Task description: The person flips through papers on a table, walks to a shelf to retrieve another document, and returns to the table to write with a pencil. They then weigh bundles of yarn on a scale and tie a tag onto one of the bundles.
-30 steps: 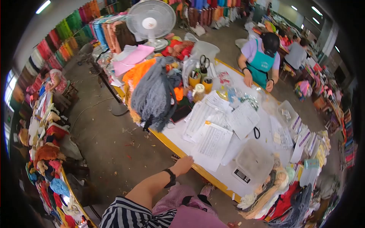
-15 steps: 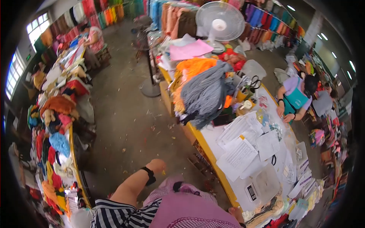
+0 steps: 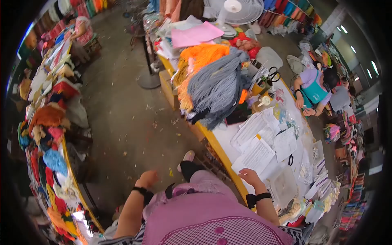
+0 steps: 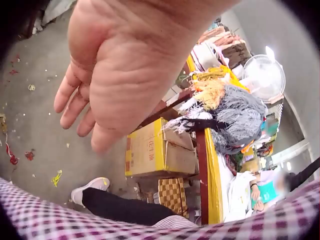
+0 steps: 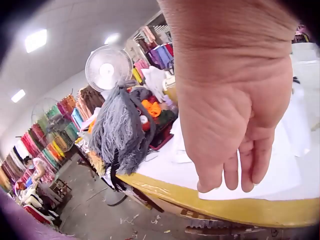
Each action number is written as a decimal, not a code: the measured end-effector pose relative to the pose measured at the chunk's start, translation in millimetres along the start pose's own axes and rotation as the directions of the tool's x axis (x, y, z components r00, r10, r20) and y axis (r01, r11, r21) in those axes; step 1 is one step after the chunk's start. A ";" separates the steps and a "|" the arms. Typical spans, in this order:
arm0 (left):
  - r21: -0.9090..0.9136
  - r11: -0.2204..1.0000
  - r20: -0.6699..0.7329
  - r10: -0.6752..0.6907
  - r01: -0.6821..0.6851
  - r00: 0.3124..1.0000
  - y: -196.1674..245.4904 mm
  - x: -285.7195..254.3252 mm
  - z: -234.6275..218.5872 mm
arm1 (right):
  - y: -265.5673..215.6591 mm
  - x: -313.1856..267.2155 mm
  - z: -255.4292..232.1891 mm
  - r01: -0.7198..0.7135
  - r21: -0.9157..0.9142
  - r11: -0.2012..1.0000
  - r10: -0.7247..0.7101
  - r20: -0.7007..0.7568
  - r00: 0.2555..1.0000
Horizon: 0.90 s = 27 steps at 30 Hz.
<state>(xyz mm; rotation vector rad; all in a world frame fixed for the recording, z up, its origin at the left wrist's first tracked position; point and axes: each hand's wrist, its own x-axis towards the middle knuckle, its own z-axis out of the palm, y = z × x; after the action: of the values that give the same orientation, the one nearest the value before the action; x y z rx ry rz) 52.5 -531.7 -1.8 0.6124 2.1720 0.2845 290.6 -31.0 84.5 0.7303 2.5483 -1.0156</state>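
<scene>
My left hand (image 3: 148, 179) hangs over the floor in front of the apron, holding nothing. In the left wrist view its palm (image 4: 125, 75) shows, the fingers loosely extended. Over the yellow table edge is my right hand (image 3: 251, 176), beside printed sheets of paper (image 3: 258, 155). Seen from the right wrist, its straight fingers point down close over the white papers (image 5: 270, 175) and grip nothing. A scale with a clear plastic tub (image 3: 283, 185) stands just right of that hand. Farther up the table lies a big grey yarn hank (image 3: 216, 81) on orange yarn (image 3: 204, 55).
A white fan (image 3: 232, 8) stands behind the yarn, and scissors (image 3: 273, 74) rise from a holder. Across the table sits a person in a teal apron (image 3: 313, 94). A cardboard box (image 4: 155, 150) sits under the table. Another yarn-covered table (image 3: 67, 163) runs along the left.
My left hand has left the table edge and moved left over the floor. The right hand has come into view and risen to the table edge by the papers. The view has turned left.
</scene>
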 end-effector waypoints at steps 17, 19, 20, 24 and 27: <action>0.150 0.984 -0.046 -0.090 0.096 0.995 -15.4 122.0 -161.5 | -224.7 335.0 -178.3 0.321 -0.087 0.943 -0.265 -0.777 0.571; 0.155 0.988 -0.043 -0.016 0.022 0.999 1.1 135.7 -182.1 | -229.6 356.3 -174.6 0.295 0.017 0.955 -0.186 -0.740 0.647; 0.117 0.992 -0.071 0.061 -0.053 0.996 23.3 142.8 -198.7 | -227.7 364.3 -170.3 0.296 0.023 0.955 -0.182 -0.743 0.644; 0.107 0.974 -0.068 0.209 -0.201 0.976 69.1 192.3 -243.8 | -217.4 374.1 -146.7 0.072 -0.138 0.988 -0.140 -0.585 0.799; 0.106 0.949 -0.145 0.310 -0.297 0.940 152.7 213.1 -312.7 | -219.1 372.0 -133.8 0.059 -0.166 0.984 -0.150 -0.613 0.776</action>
<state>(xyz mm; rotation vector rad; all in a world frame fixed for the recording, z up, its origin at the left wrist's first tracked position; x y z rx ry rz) -254.9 -288.0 110.5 1.0066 2.2467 0.4216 -150.4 55.4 132.9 1.0337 3.2193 -0.6826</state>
